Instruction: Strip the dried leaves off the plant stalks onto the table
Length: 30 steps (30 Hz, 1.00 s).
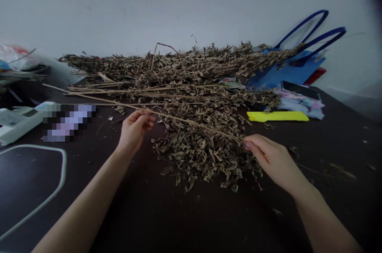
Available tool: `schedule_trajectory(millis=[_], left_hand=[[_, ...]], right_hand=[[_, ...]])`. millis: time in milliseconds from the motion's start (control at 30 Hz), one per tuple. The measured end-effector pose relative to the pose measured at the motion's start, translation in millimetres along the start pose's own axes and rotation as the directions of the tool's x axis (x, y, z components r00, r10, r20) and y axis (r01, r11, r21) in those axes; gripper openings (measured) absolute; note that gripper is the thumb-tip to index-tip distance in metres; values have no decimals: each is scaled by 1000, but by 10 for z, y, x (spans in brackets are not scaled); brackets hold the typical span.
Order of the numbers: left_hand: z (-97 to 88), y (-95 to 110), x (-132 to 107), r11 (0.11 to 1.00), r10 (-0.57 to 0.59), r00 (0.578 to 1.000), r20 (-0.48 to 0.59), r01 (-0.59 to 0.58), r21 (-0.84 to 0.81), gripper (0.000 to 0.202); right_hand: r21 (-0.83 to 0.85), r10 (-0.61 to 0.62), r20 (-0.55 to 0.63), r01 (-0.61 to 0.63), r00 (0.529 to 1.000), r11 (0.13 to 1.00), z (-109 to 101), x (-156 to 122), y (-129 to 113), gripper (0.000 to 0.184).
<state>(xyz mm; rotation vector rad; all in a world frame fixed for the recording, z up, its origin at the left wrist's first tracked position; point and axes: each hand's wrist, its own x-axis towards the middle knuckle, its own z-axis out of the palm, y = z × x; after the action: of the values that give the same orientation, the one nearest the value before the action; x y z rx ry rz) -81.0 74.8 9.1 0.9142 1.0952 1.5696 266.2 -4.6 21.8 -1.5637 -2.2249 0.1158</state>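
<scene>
A long, thin dried stalk [191,121] slants from the upper left down to the right, held between both hands. My left hand [134,129] pinches it near its middle. At the lower right end, my right hand [270,157] closes its thumb and fingers on the stalk. Under it lies a heap of dry, curled leaves [205,153] on the dark table. Behind the heap, several more leafy dried stalks [119,90] lie side by side. How far the stalk's right tip runs into my right hand is hidden.
A long bundle of dried plants [193,62] lies along the wall. At right are a blue bag [268,72], a phone [300,90] on cloth and a yellow strip [277,116]. A white power strip [26,121] and a pale cable [63,165] lie at left.
</scene>
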Motion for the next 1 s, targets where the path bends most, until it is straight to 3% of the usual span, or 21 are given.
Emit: schedule_trajectory(millis=[333,633,1000], left_hand=[[220,-95,-253,987,-160,960,229,153,48,17],[261,-97,-288,981,-195,955,223,188,52,19],[263,-121,-295,972,-151,958,242,99,214,19]], right_hand=[[-3,-28,16,28,999,1000,18,-3,-31,22],[-13,-62,29,62,998,998,45,-8,-77,21],[-27,-62,5,62,998,998,52,-13,-60,22]])
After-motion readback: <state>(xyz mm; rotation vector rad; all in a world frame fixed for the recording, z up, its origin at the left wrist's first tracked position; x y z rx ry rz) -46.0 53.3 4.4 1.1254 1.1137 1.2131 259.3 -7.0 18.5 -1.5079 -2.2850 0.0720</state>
